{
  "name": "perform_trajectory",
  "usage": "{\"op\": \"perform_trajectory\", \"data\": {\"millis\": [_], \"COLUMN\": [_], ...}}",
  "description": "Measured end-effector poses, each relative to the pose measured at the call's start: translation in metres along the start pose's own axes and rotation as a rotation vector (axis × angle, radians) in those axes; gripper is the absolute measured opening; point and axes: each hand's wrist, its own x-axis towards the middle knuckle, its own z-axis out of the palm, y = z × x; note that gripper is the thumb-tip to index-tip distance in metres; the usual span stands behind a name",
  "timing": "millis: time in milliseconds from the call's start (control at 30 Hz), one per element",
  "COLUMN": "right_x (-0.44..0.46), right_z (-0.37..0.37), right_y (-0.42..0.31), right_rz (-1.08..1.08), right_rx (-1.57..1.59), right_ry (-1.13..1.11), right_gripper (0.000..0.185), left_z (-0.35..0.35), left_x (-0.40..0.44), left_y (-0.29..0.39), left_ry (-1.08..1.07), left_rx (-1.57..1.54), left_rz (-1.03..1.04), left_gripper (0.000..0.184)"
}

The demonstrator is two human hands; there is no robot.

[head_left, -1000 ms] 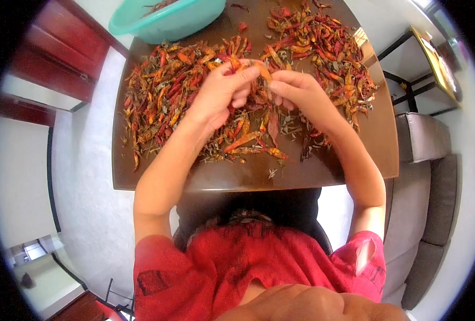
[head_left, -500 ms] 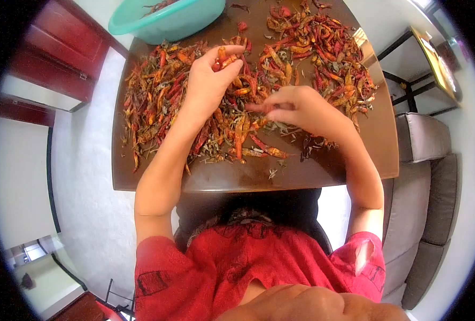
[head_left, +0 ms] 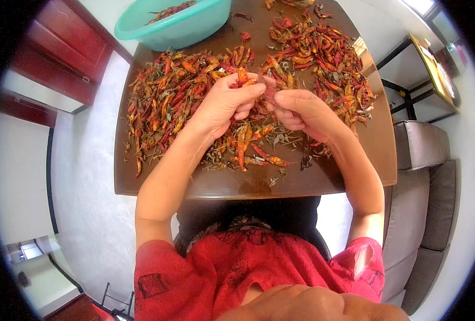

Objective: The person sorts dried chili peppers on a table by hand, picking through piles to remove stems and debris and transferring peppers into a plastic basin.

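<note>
Dried chili peppers (head_left: pixel 165 104), red, orange and brown, lie in a wide heap across the brown table. My left hand (head_left: pixel 229 101) is closed around some dried chilies (head_left: pixel 242 77), whose ends poke out above the thumb. Close beside it, my right hand (head_left: pixel 300 111) pinches a dark red chili (head_left: pixel 270 93) between thumb and fingers. The two hands nearly meet over the heap; whether they touch I cannot tell. Dry leaf and stem bits (head_left: pixel 216 156) lie under and around the wrists.
A turquoise basin (head_left: pixel 181 33) with dark dried chilies in it stands at the far left of the table (head_left: pixel 205 187). Another chili pile (head_left: pixel 336 64) covers the right side. A grey sofa (head_left: pixel 408 214) and a black-framed rack (head_left: pixel 427 75) stand to the right.
My right hand has moved up and left with the chili, toward my left hand. My left hand has come down and right, still holding its chilies. The view has shifted slightly.
</note>
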Motion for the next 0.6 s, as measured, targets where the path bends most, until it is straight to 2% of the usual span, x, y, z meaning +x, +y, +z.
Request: {"op": "perform_trajectory", "data": {"millis": [200, 367, 467, 533, 600], "right_x": [0.002, 0.001, 0.007, 0.012, 0.006], "right_z": [-0.002, -0.003, -0.004, -0.002, 0.003], "right_y": [0.0, 0.0, 0.008, 0.013, 0.009], "right_rz": [-0.025, -0.07, -0.17, -0.829, -0.859], "right_rx": [-0.004, -0.052, -0.233, -1.0, -1.109], "right_ry": [0.045, 0.097, 0.226, 0.492, 0.529], "right_gripper": [0.028, 0.027, 0.021, 0.012, 0.012], "left_z": [-0.002, -0.004, 0.001, 0.001, -0.002], "left_x": [0.0, 0.001, 0.003, 0.005, 0.006], "left_y": [-0.002, -0.001, -0.001, -0.003, -0.007], "left_ry": [0.007, 0.024, 0.047, 0.077, 0.026], "left_rx": [-0.104, -0.114, -0.06, -0.038, -0.073], "left_rz": [0.082, 0.124, 0.141, 0.162, 0.145], "left_gripper": [0.016, 0.018, 0.022, 0.025, 0.021]}}
